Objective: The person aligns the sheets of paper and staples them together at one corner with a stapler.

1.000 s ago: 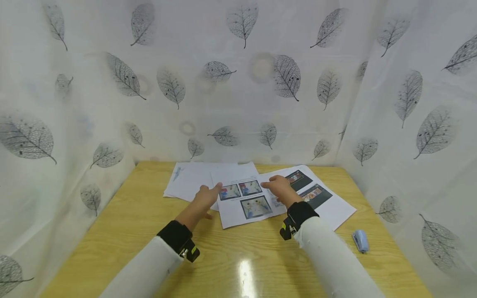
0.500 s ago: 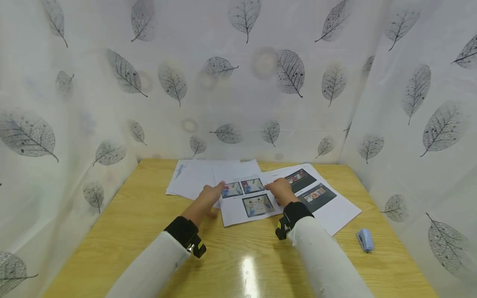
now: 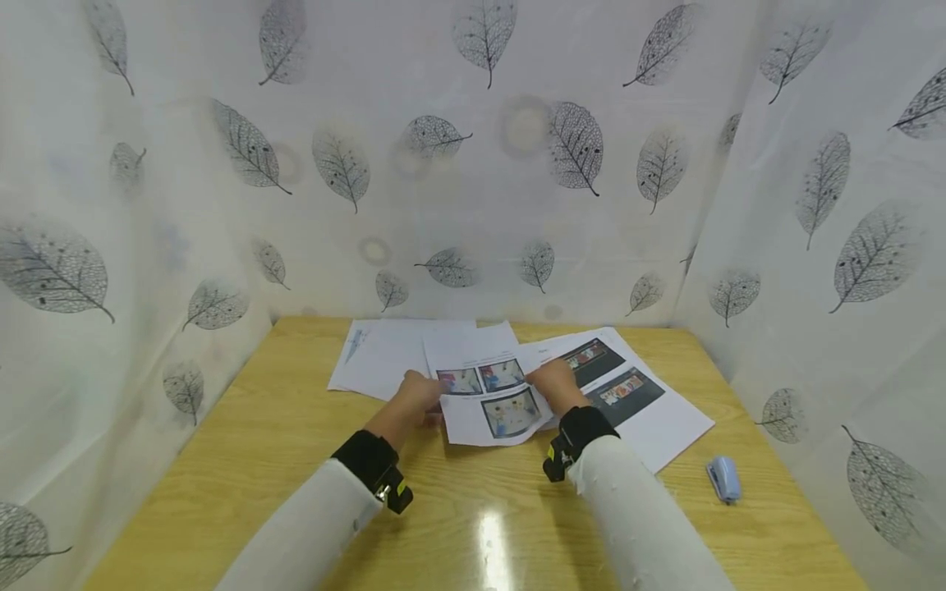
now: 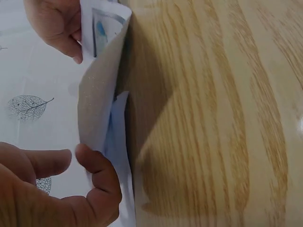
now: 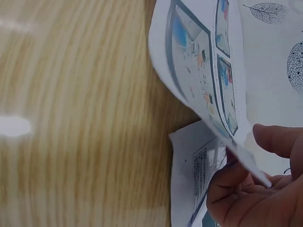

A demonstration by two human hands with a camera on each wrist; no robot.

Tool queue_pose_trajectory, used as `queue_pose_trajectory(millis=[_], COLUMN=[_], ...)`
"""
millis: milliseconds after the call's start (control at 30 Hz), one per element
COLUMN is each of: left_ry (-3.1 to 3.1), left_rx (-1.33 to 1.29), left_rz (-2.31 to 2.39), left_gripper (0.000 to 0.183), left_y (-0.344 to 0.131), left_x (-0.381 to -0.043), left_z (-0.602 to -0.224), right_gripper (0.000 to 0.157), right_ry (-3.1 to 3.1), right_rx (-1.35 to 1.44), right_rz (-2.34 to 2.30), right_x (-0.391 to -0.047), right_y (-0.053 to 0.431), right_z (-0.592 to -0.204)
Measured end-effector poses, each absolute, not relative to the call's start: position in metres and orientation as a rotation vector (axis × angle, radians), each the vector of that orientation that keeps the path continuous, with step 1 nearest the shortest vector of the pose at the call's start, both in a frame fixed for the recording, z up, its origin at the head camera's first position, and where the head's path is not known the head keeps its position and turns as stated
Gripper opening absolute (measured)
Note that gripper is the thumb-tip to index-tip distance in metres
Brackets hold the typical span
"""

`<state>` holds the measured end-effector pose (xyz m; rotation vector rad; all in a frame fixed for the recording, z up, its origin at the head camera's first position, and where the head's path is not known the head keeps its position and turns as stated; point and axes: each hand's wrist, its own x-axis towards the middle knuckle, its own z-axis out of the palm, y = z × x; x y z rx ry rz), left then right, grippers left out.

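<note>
A printed sheet of paper (image 3: 461,423) with three pictures is lifted and bowed between both hands near the back of the table. My left hand (image 3: 406,404) holds its left edge, fingers curled under; the left wrist view shows thumb and index fingertip (image 4: 87,158) close together at the paper. At the right edge, my right hand (image 3: 556,386) grips the sheet. In the right wrist view its curled fingers (image 5: 229,189) lie beneath the paper edge, with the thumb (image 5: 272,138) above and slightly apart. Part of another printed page (image 5: 184,161) shows beneath.
White sheets (image 3: 384,349) lie at the back left. More printed paper (image 3: 676,431), with dark pictures, lies fanned to the right. A light blue stapler (image 3: 724,478) sits on the right of the wooden table (image 3: 244,460). A leaf-patterned curtain (image 3: 458,205) hangs behind and at both sides.
Both hands have closed on the three-picture sheet's edges. The sheet, flat before, now bows upward with its near edge curved. The surrounding papers and the stapler stay put.
</note>
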<state>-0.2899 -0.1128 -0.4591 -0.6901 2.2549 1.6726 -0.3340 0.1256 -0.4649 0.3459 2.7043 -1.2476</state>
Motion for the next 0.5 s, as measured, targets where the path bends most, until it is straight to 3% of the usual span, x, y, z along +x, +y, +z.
queue_pose_trajectory(millis=[100, 167, 300, 500], left_ry=[2.381, 2.451, 2.545, 2.578], left_rx=[-0.609, -0.57, -0.502, -0.393], left_rz=[1.558, 1.483, 1.388, 1.45], left_gripper=[0.037, 0.028, 0.029, 0.045], left_y=[-0.114, -0.115, -0.118, -0.126], left_x=[-0.29, -0.29, -0.283, -0.273], left_z=[-0.463, -0.466, -0.462, -0.451], right_gripper=[0.044, 0.039, 0.035, 0.041], right_ry=[2.681, 2.636, 2.555, 2.455], right_rx=[0.322, 0.328, 0.36, 0.286], right_rz=[-1.247, -1.282, -1.386, -1.505], right_x=[-0.332, -0.329, -0.322, -0.311], right_y=[0.125, 0.124, 0.122, 0.126], right_z=[-0.468, -0.469, -0.468, -0.453])
